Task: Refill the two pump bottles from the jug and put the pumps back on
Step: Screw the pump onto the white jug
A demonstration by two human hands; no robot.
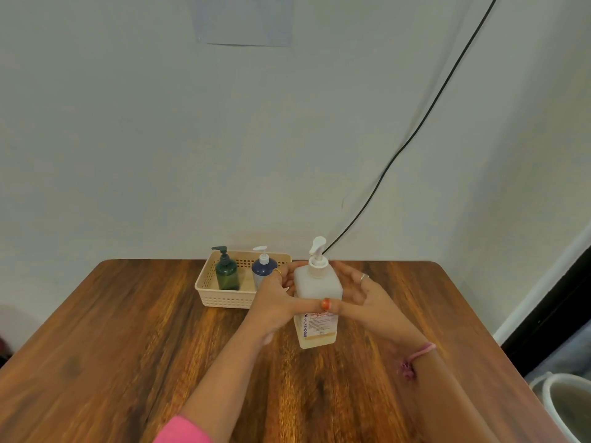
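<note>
1. I see one large white bottle [317, 302] standing upright on the wooden table [128, 330], near the table's middle and slightly right. It carries a white pump [317, 254] on top and a printed label on its lower half; a shallow band of pale liquid shows at the bottom.
2. My left hand [277, 297] grips the bottle from the left: the thumb, wearing an orange-stone ring, lies across the near face, and the fingers curl round the far side.
3. My right hand [361, 290] is at the bottle's right side, palm toward it, fingers loosely spread and gently bent. I cannot tell whether they press on the bottle or only lie beside it.
4. A cream perforated basket [224, 298] sits at the far edge of the table, just left of the large bottle and partly behind the left hand.
5. Inside the basket, a dark green pump bottle [227, 274] stands on the left and a dark blue pump bottle [261, 270] on the right. Both are upright with pumps fitted.
6. A black cable [415, 129] runs down the wall behind the table.
7. A white bucket [563, 407] stands on the floor at near right.
</note>
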